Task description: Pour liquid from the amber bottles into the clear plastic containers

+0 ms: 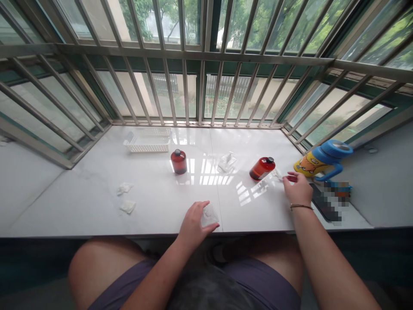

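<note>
My left hand (195, 221) is closed around the sides of a small clear square container (209, 215), thumb at its near side and fingers at its far left, close to the table's front edge. Farther right, my right hand (297, 188) has its fingers curled in toward the thumb. A small white crumpled piece (276, 174), like tissue, lies just left of those fingertips; whether they grip it is too small to tell. Beside it stands a red bottle with a black cap (262, 168), leaning in view. A second red bottle (178, 162) stands left of centre.
A white perforated basket (148, 148) sits at the back left. Crumpled white tissues (127, 207) lie at the left, and a clear-white crumpled item (227, 163) lies mid-table. A blue and yellow flask (318, 160) and a black phone (324, 202) are on the right. Metal bars line the window.
</note>
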`<state>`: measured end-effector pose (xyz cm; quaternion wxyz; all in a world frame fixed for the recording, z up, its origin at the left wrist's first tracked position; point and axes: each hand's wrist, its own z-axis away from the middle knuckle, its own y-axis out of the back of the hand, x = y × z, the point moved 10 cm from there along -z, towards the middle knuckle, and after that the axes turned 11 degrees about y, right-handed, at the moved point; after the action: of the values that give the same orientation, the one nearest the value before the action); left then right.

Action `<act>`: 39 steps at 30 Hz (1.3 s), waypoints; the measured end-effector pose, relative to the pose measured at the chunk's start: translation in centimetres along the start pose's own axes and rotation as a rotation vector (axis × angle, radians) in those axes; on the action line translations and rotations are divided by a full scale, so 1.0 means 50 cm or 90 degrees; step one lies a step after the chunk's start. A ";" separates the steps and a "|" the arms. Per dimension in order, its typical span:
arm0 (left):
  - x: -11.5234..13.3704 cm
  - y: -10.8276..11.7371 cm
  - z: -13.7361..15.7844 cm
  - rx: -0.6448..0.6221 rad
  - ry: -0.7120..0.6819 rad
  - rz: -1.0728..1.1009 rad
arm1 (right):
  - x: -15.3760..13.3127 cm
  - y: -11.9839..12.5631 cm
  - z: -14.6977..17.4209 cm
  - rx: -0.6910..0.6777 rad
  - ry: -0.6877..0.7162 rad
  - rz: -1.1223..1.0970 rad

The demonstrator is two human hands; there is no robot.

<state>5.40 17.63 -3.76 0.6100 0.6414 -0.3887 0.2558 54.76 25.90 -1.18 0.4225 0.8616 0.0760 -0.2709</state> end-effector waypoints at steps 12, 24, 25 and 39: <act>0.005 0.001 0.000 -0.001 0.008 -0.004 | -0.429 -0.036 0.093 -0.055 0.288 -0.248; 0.014 -0.047 -0.052 0.024 -0.012 -0.129 | -0.843 -0.234 0.150 -0.370 0.569 -0.316; 0.019 -0.056 -0.067 0.020 -0.010 -0.140 | -0.844 -0.236 0.151 -0.376 0.567 -0.313; 0.088 -0.063 -0.178 0.006 -0.135 -0.140 | -0.584 -0.115 0.144 -0.310 0.379 -0.234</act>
<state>11.76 25.42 -0.98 0.5871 0.7062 -0.3772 0.1199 25.22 26.85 6.83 0.5180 0.7494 0.4087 -0.0556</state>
